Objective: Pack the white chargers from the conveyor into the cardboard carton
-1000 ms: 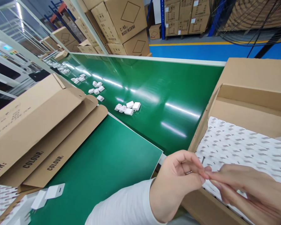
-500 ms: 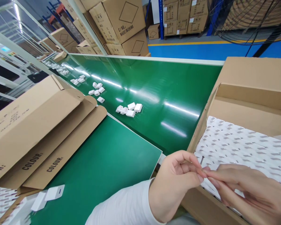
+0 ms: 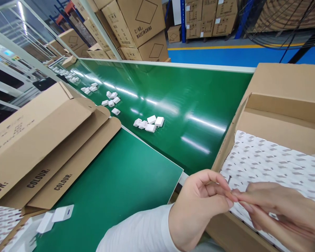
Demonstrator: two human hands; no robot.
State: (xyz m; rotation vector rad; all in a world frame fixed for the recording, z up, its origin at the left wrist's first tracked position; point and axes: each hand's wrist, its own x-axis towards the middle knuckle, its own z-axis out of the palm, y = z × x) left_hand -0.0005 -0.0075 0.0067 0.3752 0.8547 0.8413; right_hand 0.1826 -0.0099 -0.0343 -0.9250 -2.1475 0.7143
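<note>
My left hand (image 3: 199,210), in a white sleeve, is curled with its thumb and fingertips pinched. My right hand (image 3: 286,210) meets it fingertip to fingertip, also in a pinch. Anything between the fingertips is too small or hidden to make out. Both hands are above the near edge of an open cardboard box (image 3: 225,147). Inside it lie tight rows of white plug adapters (image 3: 265,157), partly covered by my right hand.
A green conveyor belt (image 3: 212,94) carries a near group of loose white adapters (image 3: 151,123) and more groups farther back. Cardboard cartons (image 3: 55,140) lean over the green table (image 3: 136,168) at left. A few adapters (image 3: 63,213) lie at its near-left corner. A fan (image 3: 283,24) stands behind.
The adapters on the belt have shifted slightly to the right. The whole view has moved a little. My hands keep the same fingertip-to-fingertip pinch.
</note>
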